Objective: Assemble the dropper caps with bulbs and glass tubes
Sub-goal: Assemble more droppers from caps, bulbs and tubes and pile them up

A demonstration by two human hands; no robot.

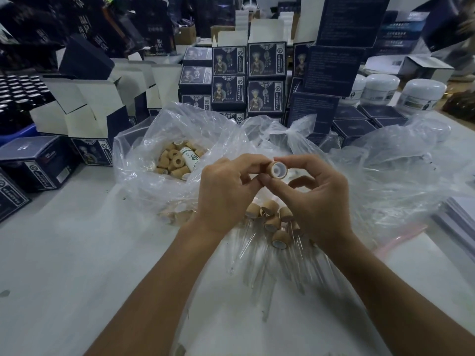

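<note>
Both hands meet above the table's middle around one tan dropper cap (277, 170) whose white inner opening faces me. My left hand (226, 191) pinches its left side with fingertips. My right hand (316, 194) holds it between thumb and forefinger from the right. Below the hands lies a pile of assembled caps (272, 222) with clear glass tubes (257, 255) pointing toward me. A clear plastic bag (144, 181) at left holds several loose tan caps (174, 160) and a white labelled bottle (190, 158).
Crumpled clear bags (390, 170) spread to the right. Stacks of dark blue printed boxes (246, 80) stand behind, open white-flapped cartons (90, 111) at left, white jars (421, 96) at back right. A stack of white sheets (457, 219) lies at the right edge.
</note>
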